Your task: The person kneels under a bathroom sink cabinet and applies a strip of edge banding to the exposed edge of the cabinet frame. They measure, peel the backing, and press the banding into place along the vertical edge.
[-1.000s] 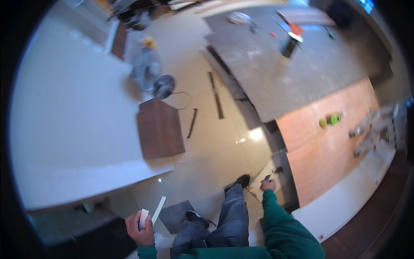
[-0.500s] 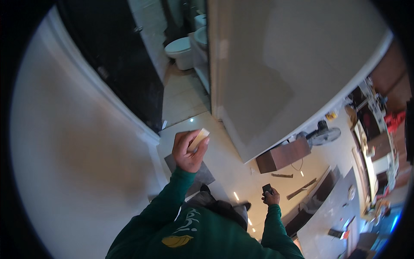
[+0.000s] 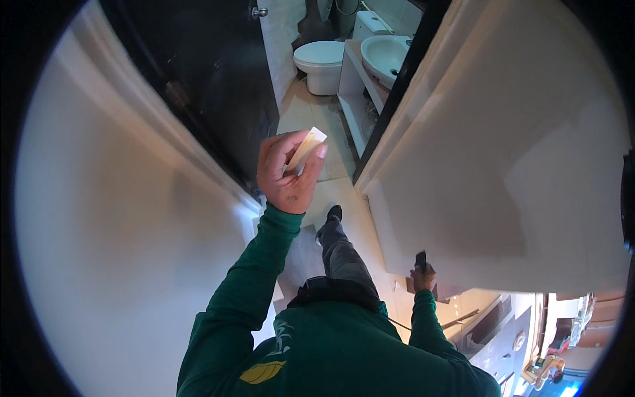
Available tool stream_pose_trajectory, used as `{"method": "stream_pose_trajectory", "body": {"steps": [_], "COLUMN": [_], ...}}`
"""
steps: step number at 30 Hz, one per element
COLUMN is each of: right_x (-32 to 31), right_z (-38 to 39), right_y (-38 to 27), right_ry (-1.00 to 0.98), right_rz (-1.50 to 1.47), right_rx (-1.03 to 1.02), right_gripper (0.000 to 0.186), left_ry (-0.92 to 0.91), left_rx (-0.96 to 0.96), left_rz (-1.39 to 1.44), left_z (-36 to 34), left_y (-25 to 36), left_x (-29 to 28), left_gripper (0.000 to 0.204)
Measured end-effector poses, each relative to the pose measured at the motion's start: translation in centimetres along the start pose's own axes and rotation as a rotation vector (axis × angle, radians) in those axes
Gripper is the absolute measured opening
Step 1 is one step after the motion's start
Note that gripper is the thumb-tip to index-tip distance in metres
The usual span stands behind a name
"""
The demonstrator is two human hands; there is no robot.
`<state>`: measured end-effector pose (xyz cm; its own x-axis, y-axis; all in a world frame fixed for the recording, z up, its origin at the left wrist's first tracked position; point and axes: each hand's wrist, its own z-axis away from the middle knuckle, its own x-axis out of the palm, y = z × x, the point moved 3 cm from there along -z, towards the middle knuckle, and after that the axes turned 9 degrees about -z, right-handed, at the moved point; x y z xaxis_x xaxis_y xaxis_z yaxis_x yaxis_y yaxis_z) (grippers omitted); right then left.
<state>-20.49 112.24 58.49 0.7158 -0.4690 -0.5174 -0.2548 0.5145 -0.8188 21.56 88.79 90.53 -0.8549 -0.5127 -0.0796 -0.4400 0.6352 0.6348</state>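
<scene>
My left hand (image 3: 286,177) is raised before the doorway, its fingers closed around a small, cream-white rectangular piece (image 3: 306,148), held between thumb and fingers. Lower right, beside the wall, my right hand (image 3: 423,276) grips a small dark object (image 3: 421,260), too small to make out clearly. My green-sleeved forearms come up from below. My foot (image 3: 335,213) is on the tiled floor (image 3: 331,188), just short of the threshold.
A dark door (image 3: 198,73) stands open at left. Beyond the doorway are a toilet (image 3: 319,59), a washbasin (image 3: 383,58) and a white cabinet (image 3: 357,99). Plain walls (image 3: 476,152) flank me; the cluttered room shows at lower right.
The view has swung from the work room to face the bathroom doorway, which is now closer. My left hand has risen into the middle, still holding the pale piece; my right still grips the dark object.
</scene>
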Motion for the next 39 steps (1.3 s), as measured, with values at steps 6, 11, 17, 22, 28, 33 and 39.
{"method": "stream_pose_trajectory", "body": {"steps": [6, 11, 17, 22, 28, 33, 39], "right_x": [10.2, 10.7, 10.2, 12.6, 16.9, 14.3, 16.8], "right_z": [-6.3, -9.0, -11.8, -12.4, -14.7, -16.9, -19.0], "right_y": [-26.5, -38.9, -47.2, -49.4, -50.4, -48.1, -52.3], "right_ry": [0.306, 0.434, 0.736, 0.946, 1.475, 1.782, 1.869], "right_rz": [-0.108, -0.440, -0.512, -0.550, -0.738, -0.434, -0.283], "right_rx": [-0.720, -0.782, -0.835, -0.790, -0.958, -0.811, -1.106], "right_gripper": [0.040, 0.041, 0.038, 0.052, 0.045, 0.036, 0.030], "left_ry": [-0.189, -0.305, -0.525, -0.756, -1.083, -1.278, -1.288], "left_rx": [-0.057, -0.057, -0.166, -0.075, -0.042, 0.022, 0.069], "left_rz": [-0.035, 0.066, 0.192, 0.337, 0.690, 0.998, 1.130], "left_z": [-5.2, -8.9, -12.6, -14.1, -13.7, -14.9, -12.1], "left_y": [-9.7, -15.9, -19.8, -23.0, -29.5, -34.4, -41.0], "left_x": [8.4, 15.7, 25.0, 28.9, 34.9, 37.3, 41.0], "left_gripper": [0.034, 0.032, 0.035, 0.036, 0.037, 0.036, 0.039]}}
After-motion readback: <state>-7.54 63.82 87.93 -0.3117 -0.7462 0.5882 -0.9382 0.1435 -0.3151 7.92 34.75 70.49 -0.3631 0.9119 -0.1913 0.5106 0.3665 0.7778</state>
